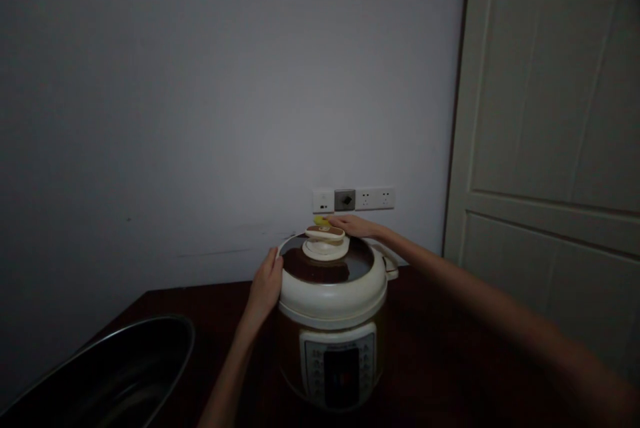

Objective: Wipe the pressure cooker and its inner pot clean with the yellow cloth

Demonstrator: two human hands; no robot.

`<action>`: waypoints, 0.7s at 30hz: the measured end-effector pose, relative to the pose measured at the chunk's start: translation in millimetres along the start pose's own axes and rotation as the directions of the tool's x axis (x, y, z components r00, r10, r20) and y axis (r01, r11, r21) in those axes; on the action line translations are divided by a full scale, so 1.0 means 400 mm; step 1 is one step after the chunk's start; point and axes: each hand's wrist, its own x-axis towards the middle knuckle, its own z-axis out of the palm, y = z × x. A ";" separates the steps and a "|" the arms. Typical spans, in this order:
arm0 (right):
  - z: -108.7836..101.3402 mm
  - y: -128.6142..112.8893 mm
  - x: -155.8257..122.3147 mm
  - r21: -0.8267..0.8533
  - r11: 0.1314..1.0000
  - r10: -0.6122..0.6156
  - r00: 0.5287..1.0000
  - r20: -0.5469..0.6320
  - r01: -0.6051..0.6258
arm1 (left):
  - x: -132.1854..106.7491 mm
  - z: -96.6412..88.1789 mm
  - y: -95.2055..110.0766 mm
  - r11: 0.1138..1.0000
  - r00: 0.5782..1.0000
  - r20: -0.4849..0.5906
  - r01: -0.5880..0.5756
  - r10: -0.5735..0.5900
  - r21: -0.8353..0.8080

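Observation:
A cream and brown electric pressure cooker (333, 341) stands on a dark wooden table (440, 355), its lid (330, 281) on top with a knob handle (325, 235) in the middle. My left hand (266, 285) presses against the left rim of the lid, fingers curled on its edge. My right hand (356, 225) reaches over the back of the lid and rests beside the knob handle, fingers stretched out flat. A small yellow part (323, 221) shows just behind the handle.
A large dark metal bowl (115, 375) sits at the table's left front. A wall socket strip (354, 199) is on the grey wall right behind the cooker. A pale panelled door (550, 148) stands at the right.

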 end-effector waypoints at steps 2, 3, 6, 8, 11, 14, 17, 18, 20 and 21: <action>-0.003 -0.002 -0.032 0.007 0.998 -0.062 0.998 -0.019 0.062 | 0.000 0.003 0.001 1.000 1.000 -0.010 -0.008 0.008 0.000; -0.004 -0.004 -0.042 0.012 0.996 -0.085 0.996 -0.023 0.085 | -0.001 0.004 0.001 1.000 1.000 -0.013 -0.013 0.013 0.001; 0.001 -0.012 -0.037 0.001 0.995 -0.101 0.994 -0.027 0.101 | -0.001 0.007 0.004 1.000 1.000 -0.014 -0.009 0.009 0.010; 0.010 -0.018 -0.008 -0.060 0.996 -0.071 0.997 -0.028 0.069 | -0.003 0.006 0.006 1.000 1.000 -0.008 0.009 -0.009 0.013; 0.023 -0.017 0.044 -0.188 0.981 0.041 0.998 -0.051 -0.050 | -0.005 0.002 0.008 1.000 1.000 0.001 0.007 -0.007 0.018; 0.021 -0.007 0.059 -0.246 0.959 0.115 0.988 -0.106 -0.138 | -0.005 0.000 0.007 1.000 1.000 0.003 -0.016 0.016 0.009; 0.010 -0.004 0.014 -0.280 0.941 0.151 0.977 -0.149 -0.188 | -0.004 0.003 0.005 1.000 1.000 -0.011 -0.025 0.025 -0.007; 0.007 -0.009 -0.012 -0.289 0.937 0.157 0.976 -0.152 -0.196 | -0.004 0.004 0.004 1.000 1.000 -0.015 -0.027 0.027 -0.007; 0.004 -0.029 -0.075 -0.296 0.938 0.148 0.980 -0.137 -0.183 | -0.002 0.008 0.003 1.000 0.999 -0.021 -0.028 0.028 0.000; 0.004 -0.043 -0.109 -0.285 0.947 0.116 0.987 -0.115 -0.145 | -0.002 0.009 0.003 1.000 0.999 -0.026 -0.027 0.027 0.006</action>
